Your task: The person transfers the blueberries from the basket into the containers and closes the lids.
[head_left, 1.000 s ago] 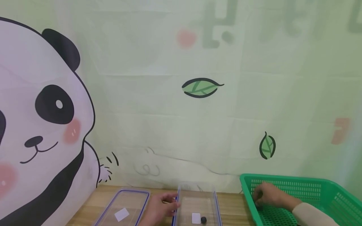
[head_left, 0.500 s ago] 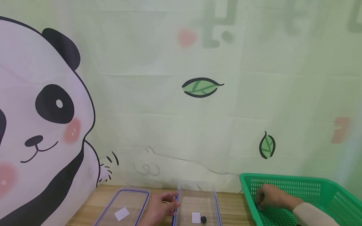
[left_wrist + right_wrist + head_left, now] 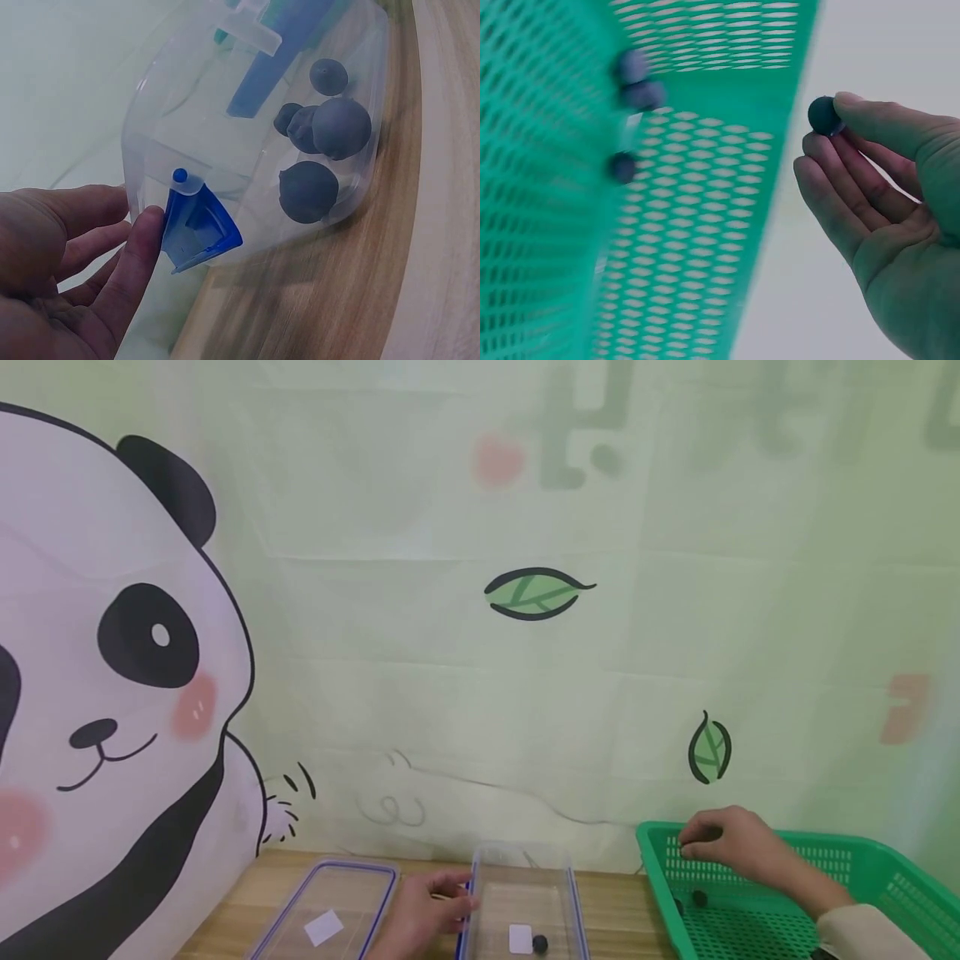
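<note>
In the right wrist view, a blueberry (image 3: 825,116) is pinched between the thumb and fingertips of my right hand (image 3: 885,165). That hand (image 3: 738,843) is raised at the back left rim of the green basket (image 3: 663,893). Several more blueberries (image 3: 641,94) lie in the basket. My left hand (image 3: 423,910) grips the side of a clear plastic box (image 3: 525,902), thumb and fingers at its wall beside a blue clip (image 3: 199,225). Several blueberries (image 3: 341,127) rest inside the box; one blueberry (image 3: 540,943) shows beside a white label (image 3: 521,938) in the head view.
A clear lid (image 3: 360,893) with a blue seal and a white label (image 3: 323,927) lies left of the box on the wooden table (image 3: 615,914). Behind the table hangs a pale green cloth (image 3: 420,710) printed with a panda (image 3: 135,710) and leaves.
My right hand has risen from the bottom of the basket to its rim with a blueberry, uncovering blueberries below. The left hand and the box have stayed in place.
</note>
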A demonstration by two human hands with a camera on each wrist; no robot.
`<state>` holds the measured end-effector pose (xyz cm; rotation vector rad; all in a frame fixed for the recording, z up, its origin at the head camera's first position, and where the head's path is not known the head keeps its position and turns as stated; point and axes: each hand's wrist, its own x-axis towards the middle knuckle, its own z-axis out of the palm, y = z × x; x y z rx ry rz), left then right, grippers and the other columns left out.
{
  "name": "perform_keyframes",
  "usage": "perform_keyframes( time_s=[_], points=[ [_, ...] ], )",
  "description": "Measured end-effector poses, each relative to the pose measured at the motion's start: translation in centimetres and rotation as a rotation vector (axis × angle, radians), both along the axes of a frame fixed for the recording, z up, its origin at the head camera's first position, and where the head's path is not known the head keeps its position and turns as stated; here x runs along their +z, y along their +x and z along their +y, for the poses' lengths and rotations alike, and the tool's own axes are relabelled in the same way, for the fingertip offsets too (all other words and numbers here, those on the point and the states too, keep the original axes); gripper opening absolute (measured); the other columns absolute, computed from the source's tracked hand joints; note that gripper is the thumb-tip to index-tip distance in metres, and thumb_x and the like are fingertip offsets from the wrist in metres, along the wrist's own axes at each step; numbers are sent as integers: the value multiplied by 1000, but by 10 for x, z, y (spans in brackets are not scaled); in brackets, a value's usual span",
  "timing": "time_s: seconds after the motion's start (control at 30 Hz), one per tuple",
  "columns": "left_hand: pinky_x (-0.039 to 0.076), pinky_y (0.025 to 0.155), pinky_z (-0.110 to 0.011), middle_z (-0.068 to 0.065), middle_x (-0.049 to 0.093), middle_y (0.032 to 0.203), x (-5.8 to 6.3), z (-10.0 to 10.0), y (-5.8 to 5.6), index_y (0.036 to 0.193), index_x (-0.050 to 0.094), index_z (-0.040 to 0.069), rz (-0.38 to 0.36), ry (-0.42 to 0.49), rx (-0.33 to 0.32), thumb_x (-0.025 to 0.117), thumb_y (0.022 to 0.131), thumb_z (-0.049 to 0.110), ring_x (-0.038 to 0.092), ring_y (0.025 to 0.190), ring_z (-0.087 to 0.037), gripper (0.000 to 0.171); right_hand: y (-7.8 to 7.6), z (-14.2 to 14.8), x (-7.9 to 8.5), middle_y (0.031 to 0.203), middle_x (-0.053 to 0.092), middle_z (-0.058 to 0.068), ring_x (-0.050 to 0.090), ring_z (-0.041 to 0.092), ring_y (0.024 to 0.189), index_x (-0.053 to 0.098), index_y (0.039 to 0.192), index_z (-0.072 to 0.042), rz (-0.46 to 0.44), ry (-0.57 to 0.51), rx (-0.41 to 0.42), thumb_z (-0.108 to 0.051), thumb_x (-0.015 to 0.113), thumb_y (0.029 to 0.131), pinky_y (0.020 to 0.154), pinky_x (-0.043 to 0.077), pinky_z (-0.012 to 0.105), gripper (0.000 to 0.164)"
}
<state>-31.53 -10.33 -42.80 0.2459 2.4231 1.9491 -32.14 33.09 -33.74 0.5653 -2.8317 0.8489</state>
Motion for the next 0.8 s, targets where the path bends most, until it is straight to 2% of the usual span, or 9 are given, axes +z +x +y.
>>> perform_keyframes(
  time_s=[0.2, 0.43, 0.6, 0.8],
  points=[
    [68, 73, -35, -7, 69, 94, -1, -1, 0, 126, 71, -10, -3, 6, -2, 79, 91, -5, 72, 80, -18, 36, 21, -13, 25, 104, 77, 0, 72, 21, 98, 78, 112, -6, 60, -99, -43, -22, 80, 97, 79, 62, 30, 22],
    [68, 72, -34, -7, 69, 94, -1, -1, 0, 126, 71, -8, -21, -6, 12, 79, 91, -5, 73, 79, -18, 36, 45, -38, 41, 112, 78, 2, 73, 17, 102, 76, 122, -7, 58, -239, -59, -29, 78, 99, 82, 62, 27, 32],
    [68, 72, -34, -6, 69, 94, 0, 0, 1, 127, 71, -9, -6, -9, 4, 79, 92, -4, 73, 78, -18, 36, 61, -63, 44, 111, 78, 1, 73, 15, 99, 77, 121, -9, 36, -342, -67, -31, 80, 98, 84, 63, 29, 32],
    [68, 72, -34, -6, 69, 94, 0, 0, 1, 126, 71, -9, -3, -15, 3, 79, 92, -4, 72, 78, -18, 36, 69, -91, 35, 107, 79, 0, 74, 15, 96, 79, 117, -11, 31, -421, -50, -29, 81, 96, 81, 62, 27, 28]
  ],
)
